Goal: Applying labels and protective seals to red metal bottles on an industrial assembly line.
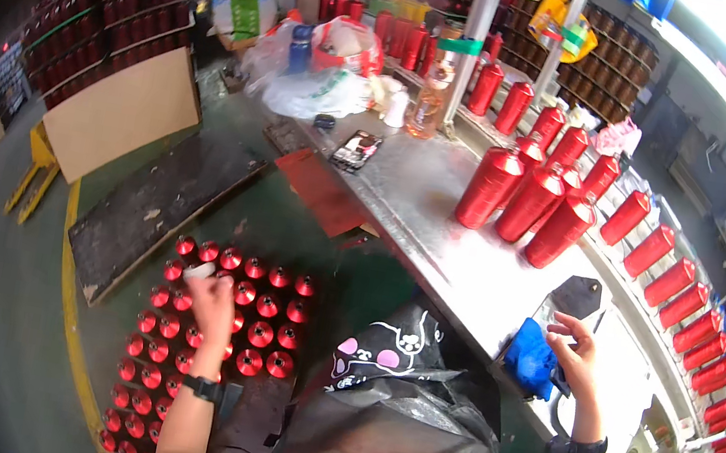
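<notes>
My left hand is over the rows of red metal bottles standing at my left, seen from above with their dark necks up. Its fingers are closed, with a small whitish thing at the tips that is too blurred to name. My right hand is raised over the bench edge, fingers bent and apart, with nothing visible in them. Just left of it lies a crumpled blue cloth, beside a dark flat piece. A cluster of upright red bottles stands on the metal bench.
A curved line of red bottles runs along the bench's right side. A phone, plastic bags and a drink bottle are at its far end. A dark board and a yellow pallet truck are at left.
</notes>
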A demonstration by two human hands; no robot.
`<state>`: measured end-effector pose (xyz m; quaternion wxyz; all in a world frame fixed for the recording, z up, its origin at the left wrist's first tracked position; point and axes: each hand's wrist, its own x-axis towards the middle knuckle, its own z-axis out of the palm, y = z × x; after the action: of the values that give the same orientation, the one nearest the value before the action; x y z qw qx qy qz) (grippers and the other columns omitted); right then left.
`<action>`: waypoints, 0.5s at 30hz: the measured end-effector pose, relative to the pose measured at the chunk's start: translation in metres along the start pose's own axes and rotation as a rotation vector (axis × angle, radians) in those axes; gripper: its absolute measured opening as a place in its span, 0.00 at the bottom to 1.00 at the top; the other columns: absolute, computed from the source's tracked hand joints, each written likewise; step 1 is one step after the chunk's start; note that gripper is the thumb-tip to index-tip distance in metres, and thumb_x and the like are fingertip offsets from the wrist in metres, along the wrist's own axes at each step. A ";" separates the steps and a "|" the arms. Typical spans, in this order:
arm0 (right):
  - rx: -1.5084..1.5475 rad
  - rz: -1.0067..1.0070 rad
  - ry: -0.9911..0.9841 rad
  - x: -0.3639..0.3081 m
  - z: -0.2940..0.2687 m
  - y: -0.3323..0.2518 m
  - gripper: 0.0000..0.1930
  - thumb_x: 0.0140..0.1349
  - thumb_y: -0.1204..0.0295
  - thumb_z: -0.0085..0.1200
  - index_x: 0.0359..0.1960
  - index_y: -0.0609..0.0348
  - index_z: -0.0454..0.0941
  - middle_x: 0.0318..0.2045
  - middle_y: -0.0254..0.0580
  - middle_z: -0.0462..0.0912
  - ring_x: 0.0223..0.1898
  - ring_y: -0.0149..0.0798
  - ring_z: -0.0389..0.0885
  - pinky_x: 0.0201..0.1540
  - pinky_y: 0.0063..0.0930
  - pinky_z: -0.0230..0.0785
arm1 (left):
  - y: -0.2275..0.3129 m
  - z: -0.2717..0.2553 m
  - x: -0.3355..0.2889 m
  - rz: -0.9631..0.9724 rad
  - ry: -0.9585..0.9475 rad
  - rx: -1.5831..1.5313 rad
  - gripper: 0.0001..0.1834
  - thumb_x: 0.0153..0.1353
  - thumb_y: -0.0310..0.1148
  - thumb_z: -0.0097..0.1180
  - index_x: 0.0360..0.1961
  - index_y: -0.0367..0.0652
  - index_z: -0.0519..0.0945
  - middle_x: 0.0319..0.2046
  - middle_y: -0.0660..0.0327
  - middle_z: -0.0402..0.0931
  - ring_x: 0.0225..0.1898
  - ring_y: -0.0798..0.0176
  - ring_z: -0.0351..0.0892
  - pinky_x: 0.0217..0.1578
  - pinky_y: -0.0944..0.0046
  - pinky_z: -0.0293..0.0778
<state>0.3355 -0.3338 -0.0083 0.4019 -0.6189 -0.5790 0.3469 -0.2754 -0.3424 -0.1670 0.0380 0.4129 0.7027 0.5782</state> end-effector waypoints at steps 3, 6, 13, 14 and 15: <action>0.072 0.036 0.057 -0.006 -0.013 0.004 0.23 0.60 0.68 0.63 0.57 0.58 0.75 0.42 0.39 0.83 0.37 0.25 0.80 0.40 0.18 0.73 | 0.102 0.087 0.004 0.047 -0.271 -0.200 0.17 0.62 0.32 0.60 0.45 0.34 0.69 0.28 0.61 0.74 0.28 0.68 0.73 0.32 0.64 0.72; 0.054 0.049 0.090 -0.008 -0.024 0.010 0.22 0.60 0.72 0.61 0.57 0.61 0.76 0.42 0.40 0.84 0.35 0.23 0.79 0.36 0.17 0.71 | 0.167 0.152 -0.003 0.198 -0.532 -0.331 0.20 0.63 0.28 0.58 0.52 0.35 0.66 0.29 0.61 0.75 0.27 0.73 0.73 0.29 0.70 0.72; 0.110 0.131 0.218 -0.019 -0.050 0.039 0.21 0.58 0.76 0.60 0.55 0.62 0.77 0.40 0.40 0.85 0.29 0.20 0.77 0.30 0.13 0.69 | 0.269 0.280 -0.008 0.427 -0.758 -0.305 0.29 0.61 0.27 0.61 0.61 0.37 0.63 0.43 0.58 0.74 0.42 0.66 0.75 0.47 0.64 0.73; 0.109 0.143 0.222 -0.016 -0.052 0.041 0.21 0.58 0.76 0.60 0.55 0.62 0.77 0.40 0.39 0.85 0.29 0.19 0.76 0.29 0.12 0.68 | 0.278 0.299 -0.004 0.444 -0.724 -0.341 0.32 0.60 0.28 0.62 0.62 0.37 0.62 0.48 0.55 0.72 0.48 0.62 0.73 0.51 0.61 0.71; 0.106 0.157 0.226 -0.015 -0.054 0.041 0.21 0.58 0.76 0.60 0.55 0.62 0.77 0.40 0.39 0.85 0.28 0.18 0.75 0.28 0.12 0.66 | 0.286 0.319 0.001 0.458 -0.690 -0.379 0.34 0.59 0.30 0.64 0.63 0.37 0.62 0.53 0.52 0.70 0.53 0.59 0.72 0.56 0.57 0.68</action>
<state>0.4009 -0.3541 -0.0222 0.4682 -0.6754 -0.4607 0.3351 0.0471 -0.0951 -0.0299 0.2159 0.7120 0.4213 0.5186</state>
